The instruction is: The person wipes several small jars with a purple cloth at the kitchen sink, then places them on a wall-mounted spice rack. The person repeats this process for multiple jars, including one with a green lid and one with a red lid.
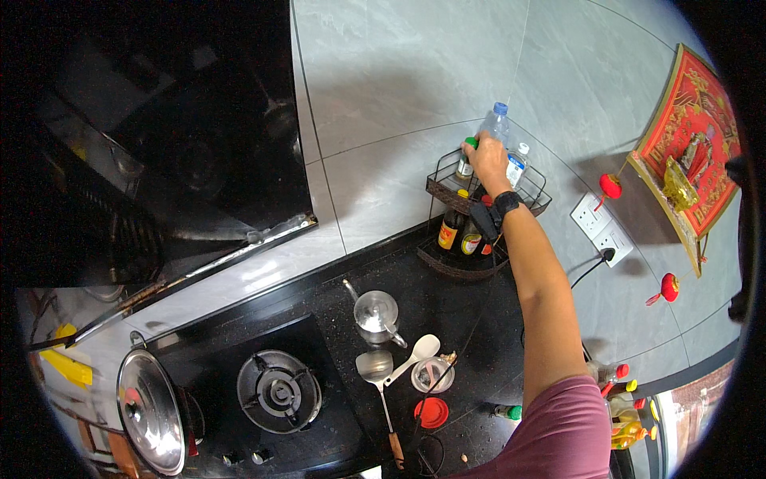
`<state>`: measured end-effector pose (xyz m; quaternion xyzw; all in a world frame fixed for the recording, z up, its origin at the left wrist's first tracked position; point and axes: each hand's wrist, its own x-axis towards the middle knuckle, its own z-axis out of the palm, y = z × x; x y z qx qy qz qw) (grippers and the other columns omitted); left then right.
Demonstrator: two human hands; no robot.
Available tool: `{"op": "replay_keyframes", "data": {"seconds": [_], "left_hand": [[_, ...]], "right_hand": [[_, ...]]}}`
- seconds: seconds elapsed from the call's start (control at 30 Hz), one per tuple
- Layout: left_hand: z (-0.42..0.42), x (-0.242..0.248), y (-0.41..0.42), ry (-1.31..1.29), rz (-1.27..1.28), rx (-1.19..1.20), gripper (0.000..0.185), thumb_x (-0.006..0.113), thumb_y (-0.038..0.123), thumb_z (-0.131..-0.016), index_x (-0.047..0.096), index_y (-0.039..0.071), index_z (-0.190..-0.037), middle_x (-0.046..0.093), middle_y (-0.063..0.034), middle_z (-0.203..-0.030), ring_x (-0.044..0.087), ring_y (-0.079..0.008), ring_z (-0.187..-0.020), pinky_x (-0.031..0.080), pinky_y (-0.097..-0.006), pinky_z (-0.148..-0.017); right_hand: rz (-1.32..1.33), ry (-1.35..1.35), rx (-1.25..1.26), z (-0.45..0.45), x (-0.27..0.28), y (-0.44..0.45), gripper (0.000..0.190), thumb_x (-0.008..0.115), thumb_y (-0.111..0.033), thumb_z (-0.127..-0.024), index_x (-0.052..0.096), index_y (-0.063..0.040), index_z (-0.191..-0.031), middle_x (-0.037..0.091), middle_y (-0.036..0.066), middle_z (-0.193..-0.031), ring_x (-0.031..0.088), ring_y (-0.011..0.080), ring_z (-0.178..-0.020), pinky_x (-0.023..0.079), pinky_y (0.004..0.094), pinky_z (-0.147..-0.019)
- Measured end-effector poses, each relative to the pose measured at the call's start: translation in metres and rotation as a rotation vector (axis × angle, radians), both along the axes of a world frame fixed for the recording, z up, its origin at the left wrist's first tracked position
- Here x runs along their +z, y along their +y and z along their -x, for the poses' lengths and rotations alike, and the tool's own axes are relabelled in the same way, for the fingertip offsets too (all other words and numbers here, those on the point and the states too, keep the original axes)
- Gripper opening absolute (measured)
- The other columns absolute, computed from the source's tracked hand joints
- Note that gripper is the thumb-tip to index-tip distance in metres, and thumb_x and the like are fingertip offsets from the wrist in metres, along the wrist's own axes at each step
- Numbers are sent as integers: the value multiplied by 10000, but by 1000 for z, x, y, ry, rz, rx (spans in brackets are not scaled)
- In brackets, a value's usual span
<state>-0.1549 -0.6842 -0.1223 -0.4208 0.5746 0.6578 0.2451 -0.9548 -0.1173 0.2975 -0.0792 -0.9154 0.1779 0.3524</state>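
My right hand [488, 157] reaches up to the top tier of a two-tier wire corner rack [444, 193]. Its thumb and fingers are closed around the top of a small green-capped seasoning jar [464, 166], which stands at the tier's left end. Just behind the hand is a clear plastic bottle with a blue cap [498, 123]. To its right is a white-capped bottle [517, 166] with a blue and white label. Below, several dark sauce bottles [447, 232] are partly hidden by my wrist and its black strap. My left hand is out of view.
On the black counter are a glass teapot [376, 314], a metal spatula [377, 366], a pale spoon [423, 348], a glass jar [432, 376], a red lid [431, 413] and another green-capped jar [508, 411]. A gas burner [280, 392] and a lidded pan [152, 413] are left.
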Motion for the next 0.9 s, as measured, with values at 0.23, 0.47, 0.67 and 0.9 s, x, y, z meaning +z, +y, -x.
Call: {"op": "replay_keyframes", "data": {"seconds": [0.23,0.47,0.67,0.9], "left_hand": [[5,3,2,-58,90,-37,355,644,179,-947,531,77,-1269,707,-146,-975,714,-240,-736,586,-340,-574],[5,16,4,-50,119,-67,350,636,199,-946,540,79,-1261,709,-135,-965,718,-236,-752,589,-347,-591],[2,20,4,-17,144,-110,338,622,196,-950,539,82,-1258,710,-135,-967,720,-233,-757,592,-348,-599],[2,23,-7,-24,98,-100,350,628,234,-952,536,83,-1254,705,-135,-989,714,-246,-779,590,-362,-636]], "right_hand": [[-23,-61,57,-8,2,-1,415,753,-340,-833,646,-18,-1070,670,255,-1033,670,426,-948,549,494,-795],[-11,-86,46,-9,-2,-1,481,768,-339,-819,598,-31,-1147,665,241,-1073,668,407,-977,545,485,-812],[4,-67,41,-17,-3,-1,539,769,-369,-814,572,-41,-1194,672,235,-1068,663,400,-996,536,483,-818],[15,-90,13,-54,10,12,464,672,-418,-891,597,-85,-1206,709,216,-974,687,398,-902,539,493,-770]]}}
